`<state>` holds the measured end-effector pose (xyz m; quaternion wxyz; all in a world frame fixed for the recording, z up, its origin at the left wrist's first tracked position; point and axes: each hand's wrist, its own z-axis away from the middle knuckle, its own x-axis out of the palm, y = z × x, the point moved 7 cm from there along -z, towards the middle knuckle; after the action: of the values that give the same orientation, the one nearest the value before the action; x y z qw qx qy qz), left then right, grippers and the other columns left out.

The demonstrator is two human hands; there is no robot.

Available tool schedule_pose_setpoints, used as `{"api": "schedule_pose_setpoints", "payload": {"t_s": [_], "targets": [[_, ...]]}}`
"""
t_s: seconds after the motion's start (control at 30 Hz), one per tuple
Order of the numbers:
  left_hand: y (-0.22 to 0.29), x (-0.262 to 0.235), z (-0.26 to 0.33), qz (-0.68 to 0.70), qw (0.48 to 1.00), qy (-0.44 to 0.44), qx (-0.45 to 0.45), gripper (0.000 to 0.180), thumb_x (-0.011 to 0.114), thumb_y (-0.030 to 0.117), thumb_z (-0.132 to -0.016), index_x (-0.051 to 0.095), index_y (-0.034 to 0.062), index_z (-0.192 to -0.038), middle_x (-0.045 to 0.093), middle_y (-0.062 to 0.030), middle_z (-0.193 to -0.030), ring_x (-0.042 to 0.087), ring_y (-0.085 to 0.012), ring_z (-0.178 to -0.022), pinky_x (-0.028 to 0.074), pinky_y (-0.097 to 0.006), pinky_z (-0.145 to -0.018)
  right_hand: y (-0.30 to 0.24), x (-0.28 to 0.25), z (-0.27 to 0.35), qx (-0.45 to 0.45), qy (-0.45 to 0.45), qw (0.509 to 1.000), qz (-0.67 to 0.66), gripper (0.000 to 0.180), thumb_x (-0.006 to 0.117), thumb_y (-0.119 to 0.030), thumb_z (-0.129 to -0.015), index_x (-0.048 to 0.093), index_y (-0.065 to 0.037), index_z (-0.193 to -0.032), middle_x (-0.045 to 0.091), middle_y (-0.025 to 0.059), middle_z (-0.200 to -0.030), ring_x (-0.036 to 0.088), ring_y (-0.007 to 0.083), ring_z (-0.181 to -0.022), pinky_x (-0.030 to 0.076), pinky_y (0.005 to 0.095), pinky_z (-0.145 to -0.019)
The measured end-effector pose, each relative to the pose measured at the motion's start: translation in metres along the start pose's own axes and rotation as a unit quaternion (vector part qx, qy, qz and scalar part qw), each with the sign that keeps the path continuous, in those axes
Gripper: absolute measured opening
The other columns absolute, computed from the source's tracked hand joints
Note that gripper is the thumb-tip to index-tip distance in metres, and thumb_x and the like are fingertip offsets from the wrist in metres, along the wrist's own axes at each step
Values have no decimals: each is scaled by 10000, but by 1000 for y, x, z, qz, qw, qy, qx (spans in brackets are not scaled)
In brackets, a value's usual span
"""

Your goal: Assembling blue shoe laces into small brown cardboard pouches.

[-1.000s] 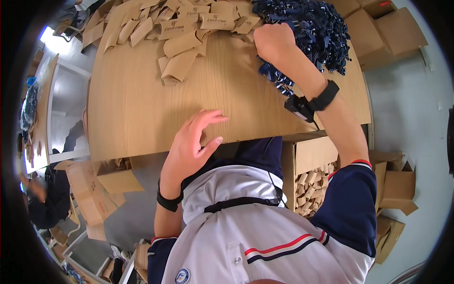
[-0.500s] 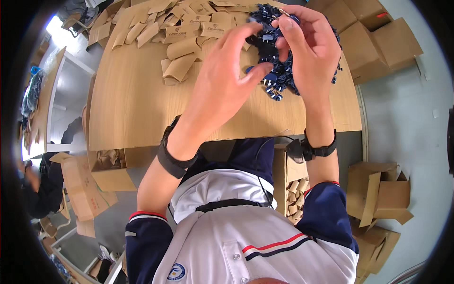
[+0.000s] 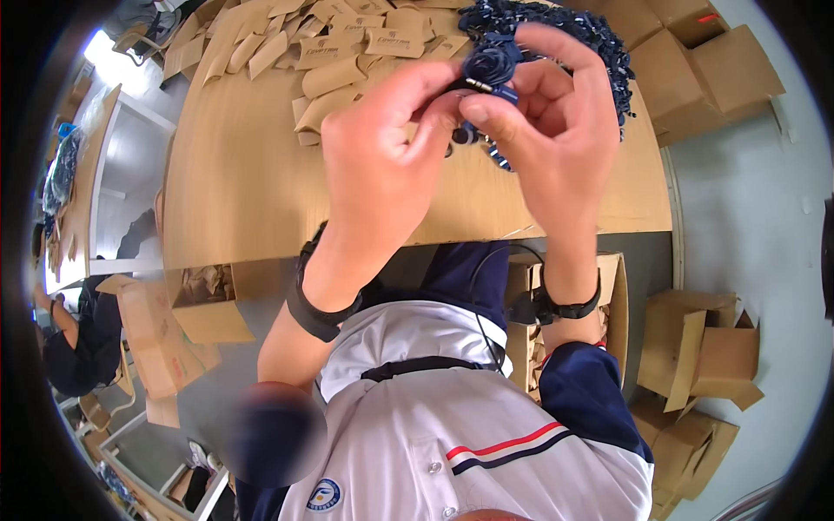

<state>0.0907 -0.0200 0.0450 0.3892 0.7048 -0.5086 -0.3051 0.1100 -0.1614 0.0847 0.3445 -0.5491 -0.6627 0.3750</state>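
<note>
A coiled bundle of navy earphones (image 3: 491,65) is held up between my two hands above the table (image 3: 261,191). My left hand (image 3: 378,156) pinches its near left side between thumb and fingers. On the other side, my right hand (image 3: 569,143) grips it, with the thumb at the banded plug and the fingers curled behind. Small dark pieces hang below the fingertips, partly covered by them. Behind my hands lies a heap of similar navy earphones (image 3: 599,52), its near part hidden by the right hand.
Brown cardboard sleeves (image 3: 326,56) are scattered across the table's far left. An open carton (image 3: 208,313) stands below the left edge, another box (image 3: 615,304) beside my lap. More cartons (image 3: 699,347) line the right side. A co-worker's arm (image 3: 62,321) shows far left.
My left hand has come in from open, and both hands now meet at the coiled earphones. The bundle is lifted clear of the heap and nearer to me.
</note>
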Motion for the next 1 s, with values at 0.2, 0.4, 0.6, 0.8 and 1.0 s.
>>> {"api": "schedule_pose_setpoints", "payload": {"t_s": [0.2,0.4,0.6,0.8,1.0], "targets": [[-21,-32,-10,-78,991,-106,25,464,569,139,-961,379,-2,-1361,692,-175,-1115,658,-197,-1027,486,-326,-909,22,-4,-2,42,-66,994,81,161,669,-7,-876,654,10,-1035,666,47,-918,624,79,-775,509,219,-667],[-119,-71,-6,-584,802,-119,35,400,590,132,-905,480,17,-1273,632,-176,-1127,581,-342,-1107,490,-427,-910,-6,3,-6,-207,-70,937,272,164,648,9,-875,662,-2,-1039,686,48,-916,637,86,-788,503,215,-690],[-99,-93,-23,-581,788,-171,-107,300,544,70,-888,551,42,-1186,635,-156,-1144,580,-331,-1096,501,-438,-849,-5,-5,-5,-193,-22,966,172,183,641,-40,-914,656,25,-1085,711,79,-972,673,102,-778,539,227,-703],[-113,-173,-28,-624,767,-106,-106,377,508,6,-856,563,77,-1222,602,-145,-1249,557,-313,-1169,479,-390,-930,-13,-2,2,-227,-32,965,124,245,586,12,-942,518,97,-1162,695,210,-994,674,178,-860,582,271,-721],[-103,-111,-22,-521,772,-290,221,465,566,-11,-801,555,83,-1256,525,-113,-1364,502,-305,-1234,394,-381,-1051,-14,-6,2,-240,-45,952,186,242,584,14,-943,534,120,-1154,697,229,-963,690,203,-833,588,284,-714]]}}
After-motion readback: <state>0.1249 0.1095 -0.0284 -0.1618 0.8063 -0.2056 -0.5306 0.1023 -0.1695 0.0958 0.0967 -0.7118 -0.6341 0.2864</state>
